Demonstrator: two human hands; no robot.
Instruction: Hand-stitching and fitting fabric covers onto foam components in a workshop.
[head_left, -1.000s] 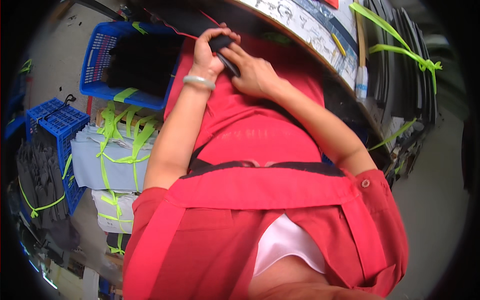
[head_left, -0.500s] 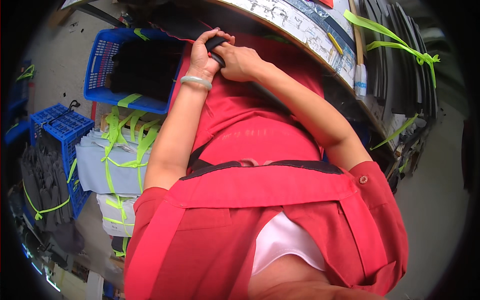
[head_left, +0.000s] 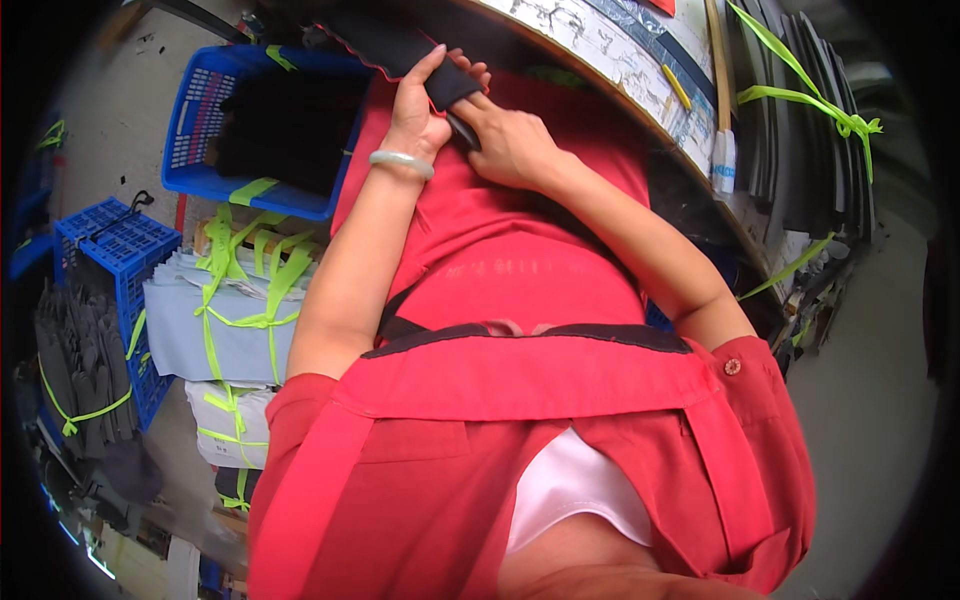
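Observation:
A long black fabric piece with a thin red edge stretches up and left from my hands, over the blue basket's corner. My left hand, with a pale bangle at the wrist, is closed round its near end, thumb on top and fingertips showing past the far side. My right hand grips the same end from the right. Its index and middle fingertips disappear at the fabric's edge, and a dark bit shows under its thumb. Whether that bit belongs to the same piece, I cannot tell.
At left stand a blue basket of black pieces, tied pale-blue stacks, and a blue crate beside bundled dark pieces. A marked worktop with a yellow pen runs along the upper right, near upright dark sheets.
The black fabric, bunched in my hands before, now extends flat toward the upper left. My left hand has opened its grip somewhat, and my right hand has shifted slightly right and down.

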